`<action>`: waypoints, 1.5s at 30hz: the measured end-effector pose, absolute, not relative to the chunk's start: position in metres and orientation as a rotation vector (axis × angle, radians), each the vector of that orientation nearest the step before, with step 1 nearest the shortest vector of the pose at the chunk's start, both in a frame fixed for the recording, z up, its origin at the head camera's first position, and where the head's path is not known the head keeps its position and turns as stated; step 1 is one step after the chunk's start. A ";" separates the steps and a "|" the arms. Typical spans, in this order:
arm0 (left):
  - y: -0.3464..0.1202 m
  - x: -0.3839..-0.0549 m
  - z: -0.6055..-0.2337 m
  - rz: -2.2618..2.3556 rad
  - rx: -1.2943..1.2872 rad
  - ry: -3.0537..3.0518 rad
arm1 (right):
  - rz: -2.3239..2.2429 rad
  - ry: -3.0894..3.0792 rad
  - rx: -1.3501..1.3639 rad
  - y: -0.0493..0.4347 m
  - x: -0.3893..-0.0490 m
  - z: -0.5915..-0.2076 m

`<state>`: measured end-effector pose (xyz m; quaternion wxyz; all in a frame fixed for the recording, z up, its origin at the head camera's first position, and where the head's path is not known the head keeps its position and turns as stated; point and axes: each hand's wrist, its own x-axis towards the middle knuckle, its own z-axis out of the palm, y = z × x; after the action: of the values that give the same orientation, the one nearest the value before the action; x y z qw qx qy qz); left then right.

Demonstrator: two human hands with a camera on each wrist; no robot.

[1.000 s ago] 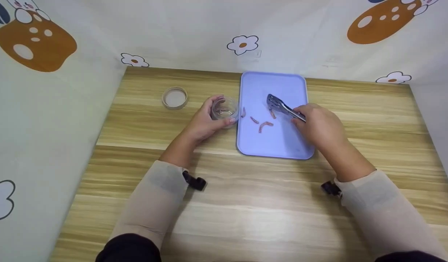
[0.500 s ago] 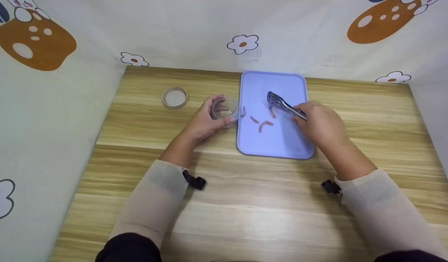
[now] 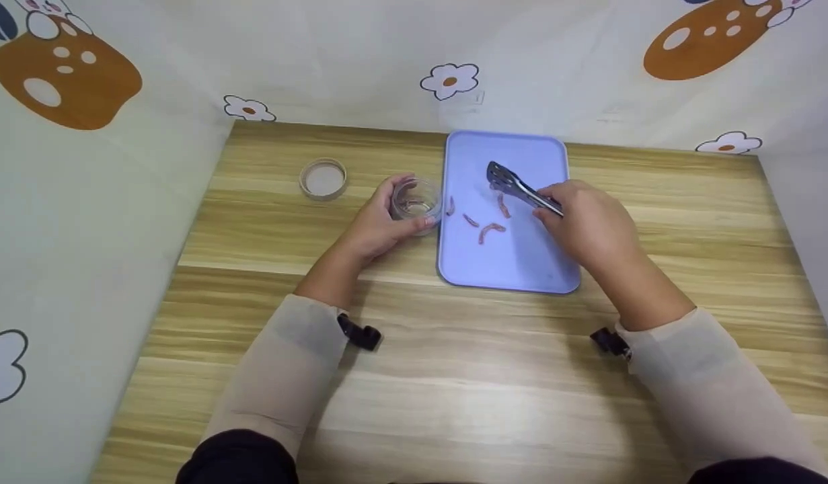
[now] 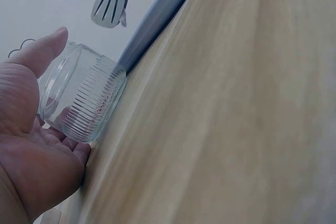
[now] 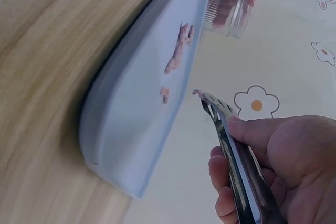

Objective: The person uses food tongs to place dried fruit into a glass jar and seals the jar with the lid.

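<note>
My left hand grips a clear ribbed glass jar standing open-topped beside the tray, thumb and fingers on either side of it. Some reddish bits show through the glass. In my right hand are metal tongs with slotted heads, squeezed nearly together. A small reddish piece pokes out at their tips, above the tray in the right wrist view. On the blue tray lie several thin reddish-brown strips of what looks like dried meat, including a curved strip and a straighter strip just below the tongs.
A round lid, inner side up, lies on the wooden table left of the jar. Patterned wall covering rises behind the table's back edge and along both sides. The tray's raised rim stands right next to the jar.
My right hand has moved the tongs slightly up and left over the tray, away from the strip below, with the small piece at their tips. The left hand and jar stay put.
</note>
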<state>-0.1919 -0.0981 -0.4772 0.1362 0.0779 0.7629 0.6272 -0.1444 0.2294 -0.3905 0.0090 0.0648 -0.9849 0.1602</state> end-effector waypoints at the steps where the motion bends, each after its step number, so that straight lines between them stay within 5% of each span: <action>1: -0.098 -0.192 -0.477 1.820 0.228 2.205 | 0.499 -3.073 0.209 0.228 -0.145 -0.389; 45: -0.097 -0.192 -0.476 1.736 0.189 2.275 | 0.627 -3.029 0.399 0.148 -0.137 -0.368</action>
<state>-0.1921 -0.0975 -0.4756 0.1365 0.0652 0.7860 0.5995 -0.1372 0.1483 -0.3684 0.0115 0.1280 -0.9711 0.2010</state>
